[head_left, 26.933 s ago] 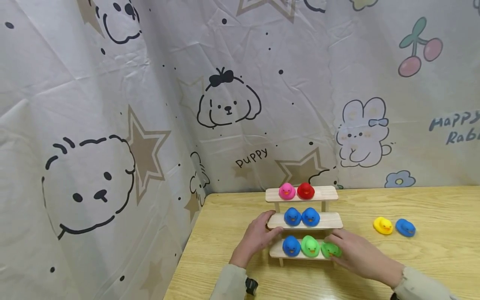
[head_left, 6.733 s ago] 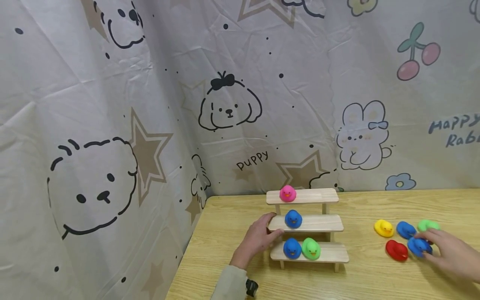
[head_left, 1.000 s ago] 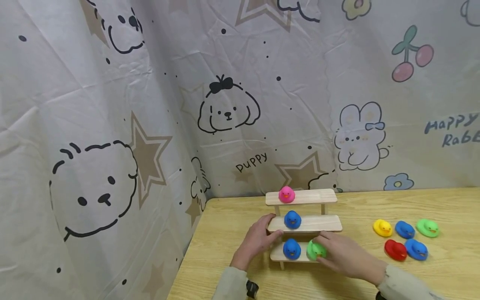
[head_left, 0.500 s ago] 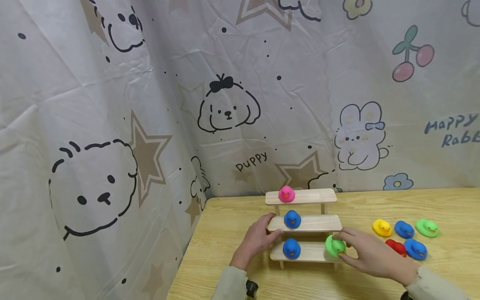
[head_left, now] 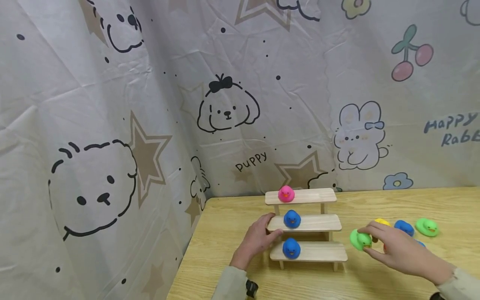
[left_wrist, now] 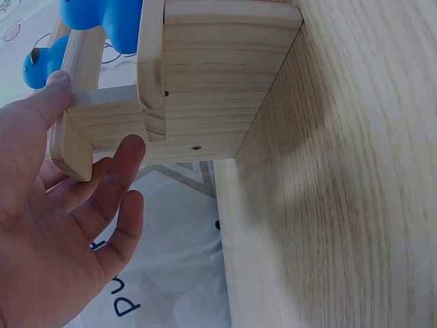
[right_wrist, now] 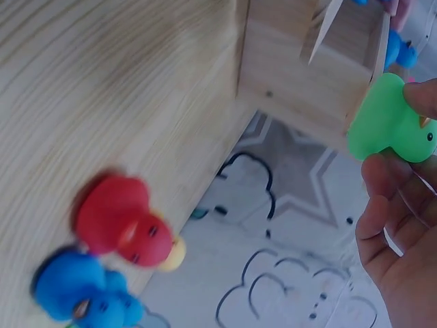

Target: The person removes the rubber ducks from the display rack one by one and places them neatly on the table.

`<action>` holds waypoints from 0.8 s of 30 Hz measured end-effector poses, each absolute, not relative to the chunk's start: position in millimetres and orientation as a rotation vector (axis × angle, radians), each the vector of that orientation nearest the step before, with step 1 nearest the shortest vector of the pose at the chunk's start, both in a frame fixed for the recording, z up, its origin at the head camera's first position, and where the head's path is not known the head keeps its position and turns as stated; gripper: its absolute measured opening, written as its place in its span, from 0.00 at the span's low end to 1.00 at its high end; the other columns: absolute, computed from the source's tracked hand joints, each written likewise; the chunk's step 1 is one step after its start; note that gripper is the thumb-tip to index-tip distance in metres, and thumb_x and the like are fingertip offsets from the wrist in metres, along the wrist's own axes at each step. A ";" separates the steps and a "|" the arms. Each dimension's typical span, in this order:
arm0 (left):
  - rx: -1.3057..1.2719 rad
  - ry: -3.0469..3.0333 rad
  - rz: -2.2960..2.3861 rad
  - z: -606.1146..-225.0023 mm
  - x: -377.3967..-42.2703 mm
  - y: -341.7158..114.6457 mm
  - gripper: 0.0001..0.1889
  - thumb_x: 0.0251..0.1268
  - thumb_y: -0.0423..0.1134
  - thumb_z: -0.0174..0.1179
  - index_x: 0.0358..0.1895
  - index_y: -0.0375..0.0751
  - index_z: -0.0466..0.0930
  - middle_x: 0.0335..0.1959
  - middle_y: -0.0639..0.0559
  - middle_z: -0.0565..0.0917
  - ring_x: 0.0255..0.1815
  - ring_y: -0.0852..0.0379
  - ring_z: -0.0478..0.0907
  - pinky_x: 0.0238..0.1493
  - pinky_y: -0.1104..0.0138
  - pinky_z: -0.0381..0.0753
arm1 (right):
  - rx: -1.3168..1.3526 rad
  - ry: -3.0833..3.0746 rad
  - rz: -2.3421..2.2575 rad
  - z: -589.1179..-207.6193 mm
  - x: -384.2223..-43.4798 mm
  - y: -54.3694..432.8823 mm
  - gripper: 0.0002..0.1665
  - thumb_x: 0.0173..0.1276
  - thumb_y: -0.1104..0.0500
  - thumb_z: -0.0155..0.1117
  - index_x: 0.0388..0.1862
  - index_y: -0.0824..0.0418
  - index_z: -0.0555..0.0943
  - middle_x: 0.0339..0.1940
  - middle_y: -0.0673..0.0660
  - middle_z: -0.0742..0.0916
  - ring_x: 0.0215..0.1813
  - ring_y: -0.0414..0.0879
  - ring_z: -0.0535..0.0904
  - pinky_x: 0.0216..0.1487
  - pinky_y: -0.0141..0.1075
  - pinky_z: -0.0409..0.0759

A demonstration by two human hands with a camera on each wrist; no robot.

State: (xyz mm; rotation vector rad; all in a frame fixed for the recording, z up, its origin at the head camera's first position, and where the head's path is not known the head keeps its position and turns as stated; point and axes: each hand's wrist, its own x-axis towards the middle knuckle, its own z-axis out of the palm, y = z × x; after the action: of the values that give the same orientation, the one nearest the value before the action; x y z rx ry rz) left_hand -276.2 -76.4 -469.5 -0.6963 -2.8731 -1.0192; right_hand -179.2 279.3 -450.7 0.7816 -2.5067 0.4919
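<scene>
My right hand (head_left: 405, 250) pinches a green rubber duck (head_left: 360, 240) between thumb and fingers, in the air just right of the wooden three-tier display stand (head_left: 318, 251). The right wrist view also has this green duck (right_wrist: 386, 119) at the fingertips. My left hand (head_left: 256, 239) holds the left end of the stand's middle shelf, with the thumb (left_wrist: 58, 85) on top and fingers below. One pink duck (head_left: 286, 194) sits on the top shelf, a blue duck (head_left: 292, 219) on the middle one, and another blue duck (head_left: 291, 248) on the bottom one.
Right of the stand, on the wooden table (head_left: 221, 216), lie a second green duck (head_left: 426, 227), a blue duck (head_left: 403, 227) and a partly hidden yellow duck (head_left: 382, 222). A red duck (right_wrist: 123, 219) and another blue duck (right_wrist: 82, 290) are mostly behind my right hand. A printed curtain (head_left: 232, 166) hangs behind.
My right hand has taken the green duck off the bottom shelf and carried it right, past the stand's end. Earlier, red, blue and green ducks left the shelves for the table. My left hand stays put.
</scene>
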 end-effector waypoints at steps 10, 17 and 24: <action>-0.689 -2.884 -1.018 -470.5 -277.5 -76.4 0.30 0.64 0.56 0.58 0.64 0.44 0.68 0.57 0.50 0.75 0.41 0.60 0.76 0.44 0.67 0.77 | 0.659 -2.538 0.402 -451.3 -176.0 314.7 0.24 0.43 0.59 0.80 0.42 0.56 0.81 0.36 0.41 0.78 0.31 0.31 0.69 0.29 0.31 0.75; -0.688 -2.885 -1.018 -467.6 -276.6 -75.8 0.30 0.64 0.56 0.58 0.65 0.44 0.67 0.57 0.50 0.74 0.42 0.60 0.75 0.44 0.67 0.77 | 0.601 -2.571 0.376 -452.3 -172.9 329.8 0.26 0.42 0.60 0.80 0.43 0.57 0.81 0.39 0.45 0.80 0.31 0.30 0.71 0.29 0.32 0.77; -0.676 -2.891 -1.014 -468.2 -276.1 -75.8 0.30 0.64 0.56 0.58 0.65 0.43 0.67 0.56 0.50 0.75 0.41 0.60 0.75 0.43 0.68 0.77 | 0.556 -2.537 0.386 -453.9 -168.6 345.3 0.27 0.42 0.61 0.80 0.43 0.57 0.80 0.36 0.39 0.76 0.31 0.30 0.67 0.26 0.29 0.71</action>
State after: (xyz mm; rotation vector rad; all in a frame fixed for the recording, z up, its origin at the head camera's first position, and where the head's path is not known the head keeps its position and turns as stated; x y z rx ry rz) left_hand -276.1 -75.8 -468.2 -0.6765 -2.8907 -1.0139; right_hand -168.6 345.3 -453.9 0.5563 -2.5369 0.3862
